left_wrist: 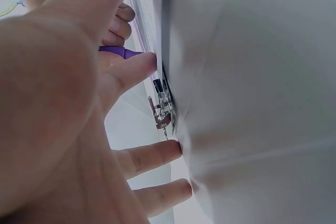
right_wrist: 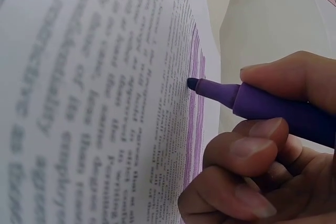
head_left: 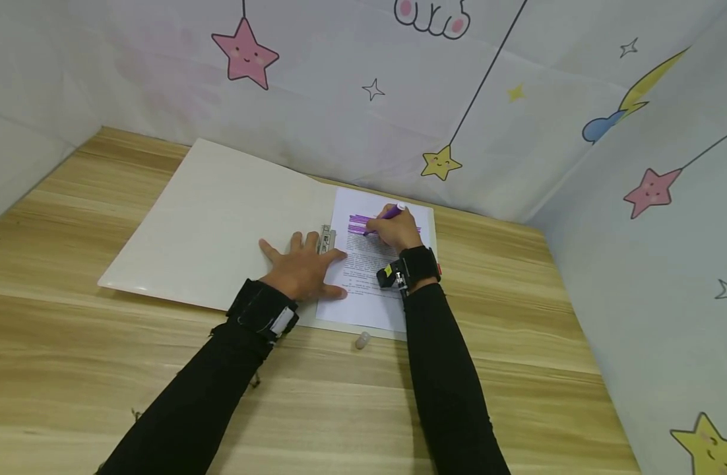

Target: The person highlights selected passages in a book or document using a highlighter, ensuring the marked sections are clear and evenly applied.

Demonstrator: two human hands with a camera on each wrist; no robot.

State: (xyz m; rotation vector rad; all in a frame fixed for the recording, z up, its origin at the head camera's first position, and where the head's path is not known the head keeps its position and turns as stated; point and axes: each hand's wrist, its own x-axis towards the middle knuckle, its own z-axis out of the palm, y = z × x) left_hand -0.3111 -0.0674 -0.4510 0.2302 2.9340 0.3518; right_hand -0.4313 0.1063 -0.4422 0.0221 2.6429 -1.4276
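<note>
My right hand point(head_left: 397, 229) grips a purple highlighter point(right_wrist: 283, 109), its dark tip right at the printed sheet point(head_left: 369, 310). Purple strokes point(head_left: 359, 224) run across the upper lines of text on that sheet. With fingers spread, my left hand point(head_left: 301, 269) rests across the inner edge of a white folder point(head_left: 191, 218) and the sheet's left margin. A metal clip point(head_left: 325, 239) at the folder's spine shows just beyond the left fingers, and in the left wrist view it stands between the fingertips.
A small pale cap point(head_left: 362, 340) lies on the wooden table point(head_left: 340, 396) just below the folder's front edge. White fabric walls point(head_left: 316, 99) with cartoon stars rise behind the table and on both sides.
</note>
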